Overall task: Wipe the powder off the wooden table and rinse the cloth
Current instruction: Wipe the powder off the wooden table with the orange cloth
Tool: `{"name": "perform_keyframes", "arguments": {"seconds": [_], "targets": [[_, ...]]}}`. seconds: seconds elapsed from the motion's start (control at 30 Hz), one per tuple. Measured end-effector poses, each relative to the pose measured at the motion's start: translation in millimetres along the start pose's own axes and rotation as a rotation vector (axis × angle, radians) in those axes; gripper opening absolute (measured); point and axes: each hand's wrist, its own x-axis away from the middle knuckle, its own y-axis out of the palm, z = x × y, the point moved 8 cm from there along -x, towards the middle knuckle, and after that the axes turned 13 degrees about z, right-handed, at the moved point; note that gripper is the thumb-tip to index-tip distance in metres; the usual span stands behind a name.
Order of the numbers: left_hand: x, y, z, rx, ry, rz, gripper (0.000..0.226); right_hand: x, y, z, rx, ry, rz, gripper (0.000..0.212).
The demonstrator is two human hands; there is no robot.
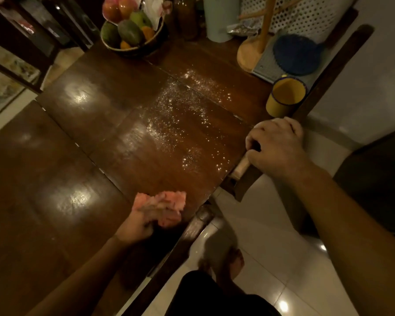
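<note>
1. Two bare hands are in view over a dark wooden table (62, 169) that fills the left and middle of the scene.
2. The left hand (144, 221) is closed around a bunched pink cloth (167, 207), which sits on the tabletop near the near edge; both are blurred.
3. The right hand (275, 147) lies curled over the table's right edge, its fingers (257, 136) bent around a pale wooden piece (242, 166) that sticks out below the palm; what that piece is, I cannot tell.
4. White powder (176, 117) is scattered across the middle of the table, from the far right toward the near right corner, well apart from the cloth.
5. A yellow mug (285, 96) stands at the right edge, just beyond the right hand.
6. A fruit bowl (132, 30) sits at the far side, with a blue round mat (297, 54) far right.
7. Pale floor tiles (271, 236) show to the right, beside the table.
</note>
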Motion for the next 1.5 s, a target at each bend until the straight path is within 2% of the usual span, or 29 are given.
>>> {"name": "perform_keyframes", "arguments": {"seconds": [0.07, 0.23, 0.33, 0.37, 0.43, 0.57, 0.63, 0.67, 0.7, 0.77, 0.83, 0.87, 0.9, 0.93, 1.0, 1.07, 1.13, 1.2, 1.27, 1.33, 1.4, 1.47, 1.5], "targets": [[-20, -4, -36, -0.126, -0.216, 0.109, 0.089, 2, -1, 1, -0.026, -0.006, 0.048, 0.015], [-120, -2, -35, -0.264, -0.531, 0.348, 0.064, 2, -2, 2, -0.083, 0.028, 0.098, 0.019], [-181, 7, -17, -0.268, -0.68, 0.429, 0.065, 2, -1, 2, -0.107, 0.047, 0.12, 0.022], [-197, 13, -8, -0.273, -0.667, 0.423, 0.068, 2, -2, 1, -0.117, 0.048, 0.131, 0.025], [-220, 30, 7, -0.3, -0.514, 0.333, 0.072, 2, -2, 3, -0.124, 0.052, 0.152, 0.029], [-210, 48, 28, -0.13, 0.037, 0.065, 0.076, 3, 0, 4, -0.097, 0.053, 0.164, 0.037], [-190, 43, 34, -0.061, 0.227, -0.059, 0.067, 2, 0, 4, -0.098, 0.057, 0.172, 0.037], [-185, 33, 35, -0.006, 0.266, -0.078, 0.06, 3, 0, 4, -0.101, 0.061, 0.169, 0.037], [-184, 20, 33, 0.064, 0.226, -0.063, 0.053, 3, 0, 5, -0.103, 0.064, 0.162, 0.037], [-198, -4, 8, 0.042, 0.027, 0.11, 0.048, 3, 1, 5, -0.109, 0.064, 0.145, 0.038], [-213, -13, -20, -0.24, -0.254, 0.299, 0.058, 3, 0, 6, -0.112, 0.062, 0.13, 0.039], [-219, -8, -21, -0.4, -0.364, 0.316, 0.063, 3, 0, 6, -0.11, 0.063, 0.126, 0.037], [-224, 5, -13, -0.462, -0.397, 0.3, 0.065, 3, -1, 6, -0.105, 0.064, 0.12, 0.035], [-229, 16, 4, -0.406, -0.348, 0.29, 0.063, 3, -1, 6, -0.096, 0.063, 0.111, 0.035], [-235, 36, 45, -0.153, -0.033, 0.228, 0.05, 3, 0, 6, -0.067, 0.056, 0.095, 0.038], [-211, 55, 59, 0.008, 0.272, -0.012, 0.046, 3, -1, 5, -0.045, 0.05, 0.088, 0.039], [-183, 52, 43, 0.021, 0.363, -0.166, 0.055, 1, -2, 4, -0.04, 0.052, 0.082, 0.038], [-165, 37, 24, 0.015, 0.319, -0.215, 0.062, 0, -3, 3, -0.037, 0.052, 0.078, 0.038], [-159, 21, -9, 0.053, 0.151, -0.164, 0.071, 1, -4, 3, -0.03, 0.055, 0.076, 0.038], [-171, 4, -31, 0.012, -0.005, 0.007, 0.073, 1, -4, 3, -0.016, 0.059, 0.076, 0.039], [-194, -6, -33, -0.153, -0.16, 0.208, 0.06, 2, -3, 3, 0.004, 0.061, 0.072, 0.039], [-218, 2, -20, -0.276, -0.346, 0.273, 0.061, 1, -3, 3, 0.024, 0.059, 0.073, 0.037], [-231, 10, -6, -0.321, -0.37, 0.261, 0.066, 1, -3, 3, 0.034, 0.056, 0.071, 0.036]]}}
